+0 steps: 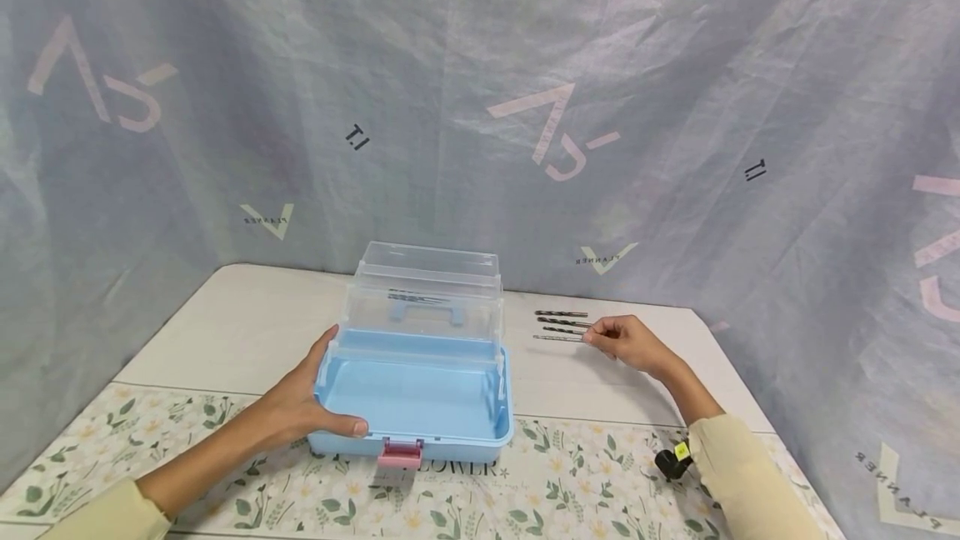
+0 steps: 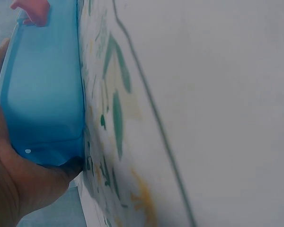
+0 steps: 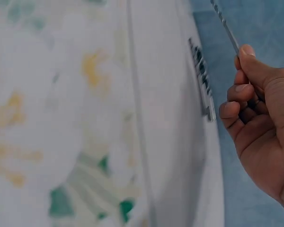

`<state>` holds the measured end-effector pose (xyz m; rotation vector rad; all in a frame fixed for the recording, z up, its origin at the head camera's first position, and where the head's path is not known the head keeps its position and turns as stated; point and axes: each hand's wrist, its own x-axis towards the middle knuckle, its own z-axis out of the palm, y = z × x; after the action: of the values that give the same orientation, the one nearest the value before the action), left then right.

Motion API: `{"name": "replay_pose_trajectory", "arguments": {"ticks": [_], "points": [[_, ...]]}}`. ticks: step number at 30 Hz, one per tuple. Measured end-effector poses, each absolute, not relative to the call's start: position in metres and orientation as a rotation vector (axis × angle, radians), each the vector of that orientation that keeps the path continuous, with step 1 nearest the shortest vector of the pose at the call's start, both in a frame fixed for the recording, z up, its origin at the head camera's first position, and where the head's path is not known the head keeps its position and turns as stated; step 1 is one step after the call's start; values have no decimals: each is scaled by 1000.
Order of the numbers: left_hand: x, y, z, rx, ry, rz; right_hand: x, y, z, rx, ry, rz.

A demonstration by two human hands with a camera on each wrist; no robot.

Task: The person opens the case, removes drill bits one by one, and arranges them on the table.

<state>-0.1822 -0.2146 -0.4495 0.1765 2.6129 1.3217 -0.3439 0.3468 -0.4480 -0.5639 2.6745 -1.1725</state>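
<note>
A light blue toolbox [image 1: 420, 394] with its clear lid [image 1: 423, 282] raised stands in front of me, a pink latch [image 1: 400, 454] on its front. My left hand [image 1: 307, 402] grips the box's left end, thumb along the front rim; in the left wrist view this hand wraps the blue end wall. To the right of the box, my right hand [image 1: 626, 342] pinches a thin drill bit [image 3: 226, 26] by its shank between thumb and fingertips. Thicker drill bits [image 1: 561, 313] lie side by side just behind it, pointing toward the box.
Dark, thin rod shapes [image 1: 416, 298] show through the clear lid. A floral cloth [image 1: 562, 482] covers the front of the white table [image 1: 262, 323]. By the right sleeve is a black object with a yellow tag [image 1: 672, 463]. Grey printed curtains [image 1: 420, 90] surround the table.
</note>
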Motion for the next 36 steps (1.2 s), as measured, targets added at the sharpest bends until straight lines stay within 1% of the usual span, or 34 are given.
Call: {"name": "replay_pose_trajectory", "arguments": {"ticks": [6,11,23,36], "points": [[-181,-214,-449,180,2609,1327,-345,359,-466,-553,2717,-1153],[-181,-214,-449,189,2612,1322,-348,363,-473,-528,2767,-1140],[-183,-215,-448,176,2588,1330,-355,365,-465,-517,2724,-1047],[-182,-214,-448,164,2574,1324,-357,369,-468,-465,2660,-1149]]}}
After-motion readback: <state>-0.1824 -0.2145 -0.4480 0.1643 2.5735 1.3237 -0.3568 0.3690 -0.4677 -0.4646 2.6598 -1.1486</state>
